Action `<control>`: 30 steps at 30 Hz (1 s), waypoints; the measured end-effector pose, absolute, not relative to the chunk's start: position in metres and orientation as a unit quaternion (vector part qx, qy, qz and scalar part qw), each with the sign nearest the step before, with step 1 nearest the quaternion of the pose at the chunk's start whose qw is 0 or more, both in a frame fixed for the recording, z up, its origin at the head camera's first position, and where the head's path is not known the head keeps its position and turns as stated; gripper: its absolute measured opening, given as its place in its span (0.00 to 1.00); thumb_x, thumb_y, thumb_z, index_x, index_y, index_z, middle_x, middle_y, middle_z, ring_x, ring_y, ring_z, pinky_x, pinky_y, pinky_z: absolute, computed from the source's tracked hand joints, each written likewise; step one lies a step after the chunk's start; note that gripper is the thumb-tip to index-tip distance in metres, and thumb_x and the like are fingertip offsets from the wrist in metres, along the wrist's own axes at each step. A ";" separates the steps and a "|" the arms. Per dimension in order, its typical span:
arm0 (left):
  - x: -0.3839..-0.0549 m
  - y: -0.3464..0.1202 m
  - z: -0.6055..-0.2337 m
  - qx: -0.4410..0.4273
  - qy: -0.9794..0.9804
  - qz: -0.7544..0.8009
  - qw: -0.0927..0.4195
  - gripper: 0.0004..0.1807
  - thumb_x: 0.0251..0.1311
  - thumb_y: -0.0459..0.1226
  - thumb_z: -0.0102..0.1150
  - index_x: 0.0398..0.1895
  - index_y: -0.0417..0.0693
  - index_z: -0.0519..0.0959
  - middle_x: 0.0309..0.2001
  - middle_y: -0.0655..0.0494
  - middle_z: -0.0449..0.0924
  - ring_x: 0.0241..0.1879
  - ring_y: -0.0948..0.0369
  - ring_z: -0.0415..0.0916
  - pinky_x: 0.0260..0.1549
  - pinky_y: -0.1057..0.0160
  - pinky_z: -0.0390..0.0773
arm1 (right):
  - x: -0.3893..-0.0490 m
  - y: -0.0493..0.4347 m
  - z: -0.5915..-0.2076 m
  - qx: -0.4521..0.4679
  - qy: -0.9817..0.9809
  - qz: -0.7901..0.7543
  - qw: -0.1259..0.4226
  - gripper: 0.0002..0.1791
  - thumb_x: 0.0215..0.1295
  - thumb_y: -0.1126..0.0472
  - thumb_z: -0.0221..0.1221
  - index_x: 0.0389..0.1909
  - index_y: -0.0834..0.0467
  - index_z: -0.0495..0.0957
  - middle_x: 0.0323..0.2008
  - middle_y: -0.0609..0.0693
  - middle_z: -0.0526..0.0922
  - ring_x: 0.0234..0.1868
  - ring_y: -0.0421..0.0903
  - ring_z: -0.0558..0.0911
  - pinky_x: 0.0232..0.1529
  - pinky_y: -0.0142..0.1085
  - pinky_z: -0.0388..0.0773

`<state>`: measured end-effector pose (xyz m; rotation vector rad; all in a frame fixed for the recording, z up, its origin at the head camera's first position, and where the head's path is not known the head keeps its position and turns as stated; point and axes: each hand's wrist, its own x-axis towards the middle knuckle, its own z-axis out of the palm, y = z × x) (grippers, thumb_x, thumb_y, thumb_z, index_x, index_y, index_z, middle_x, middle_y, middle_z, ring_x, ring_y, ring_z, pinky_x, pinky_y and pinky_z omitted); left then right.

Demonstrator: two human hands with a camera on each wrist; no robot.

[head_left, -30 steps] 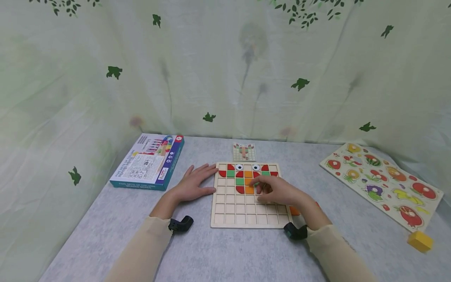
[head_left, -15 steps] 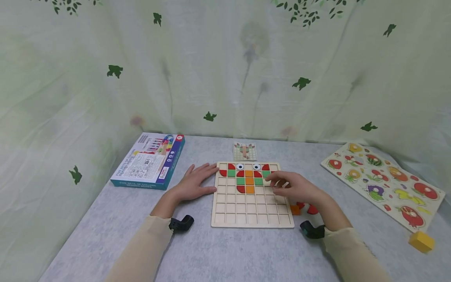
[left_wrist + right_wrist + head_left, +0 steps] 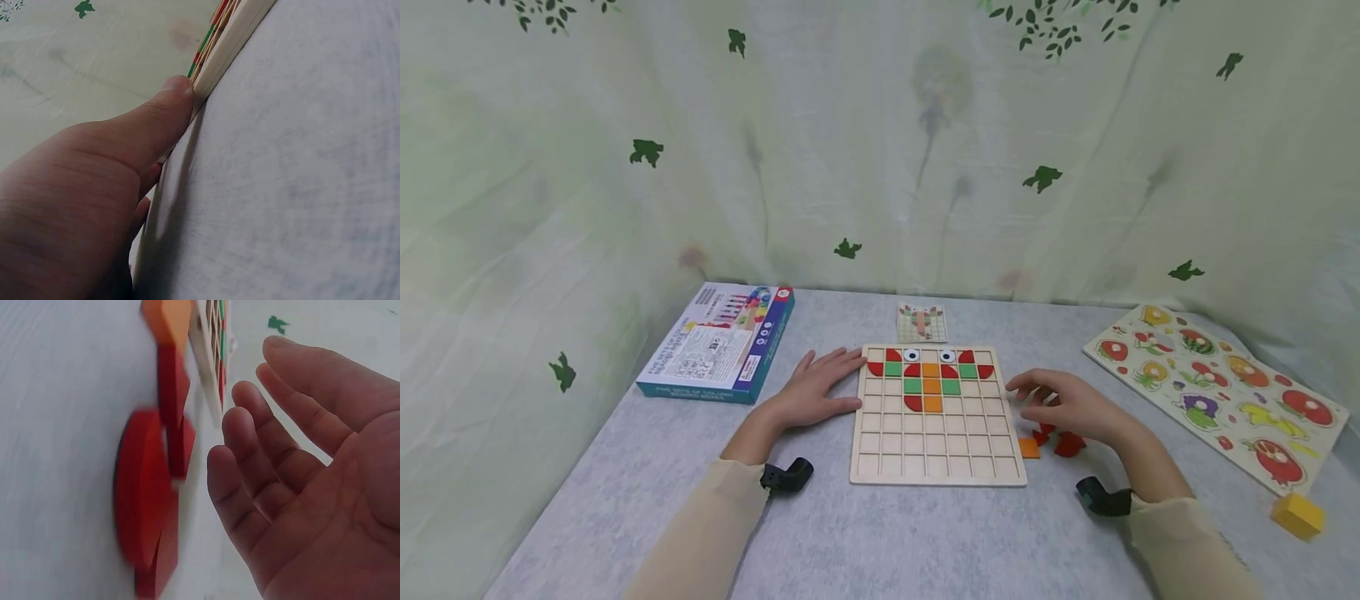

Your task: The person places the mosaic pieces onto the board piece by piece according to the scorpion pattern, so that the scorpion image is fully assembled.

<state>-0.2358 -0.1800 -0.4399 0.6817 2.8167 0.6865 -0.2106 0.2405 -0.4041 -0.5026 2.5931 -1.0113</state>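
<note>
A wooden grid board [image 3: 936,446] lies flat on the table, with red, green, orange and eye-printed tiles in its upper squares. My left hand [image 3: 818,390] rests at the board's left edge, fingers straight; in the left wrist view the thumb [image 3: 156,119] touches the board's side. Beyond the board's right edge hovers my right hand [image 3: 1071,404], holding nothing, its fingers loosely bent. Below it lie several loose red pieces [image 3: 1070,444] and an orange square tile [image 3: 1029,448]. In the right wrist view the red pieces [image 3: 147,487] partly overlap one another.
A small pattern card [image 3: 922,323] lies behind the board. At the left stands a flat blue and white box [image 3: 715,343]. A fruit puzzle board [image 3: 1217,392] lies at the right, with a yellow block [image 3: 1297,516] at its near corner. A printed curtain hangs behind.
My right hand has moved right, off the board to above the loose pieces. A green tile now shows right of the orange column. The left hand stays put.
</note>
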 end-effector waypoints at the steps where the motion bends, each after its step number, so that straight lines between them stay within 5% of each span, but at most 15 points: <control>1: -0.236 -0.180 -0.440 0.229 0.942 0.230 0.081 0.41 0.64 0.58 0.59 0.78 0.61 0.58 0.80 0.60 0.52 0.81 0.52 0.42 0.76 0.37 0.30 | -0.210 0.244 -0.404 -0.174 0.906 -0.353 0.156 0.19 0.65 0.57 0.65 0.57 0.52 0.79 0.46 0.51 0.82 0.45 0.48 0.78 0.41 0.36 0.81; 30: -0.235 -0.179 -0.438 0.226 0.943 0.230 0.083 0.41 0.64 0.57 0.59 0.78 0.60 0.58 0.80 0.59 0.52 0.81 0.51 0.42 0.76 0.37 0.30 | -0.199 0.299 -0.401 -0.158 0.907 -0.307 0.241 0.24 0.57 0.57 0.71 0.55 0.52 0.78 0.38 0.51 0.73 0.37 0.46 0.71 0.31 0.31 0.69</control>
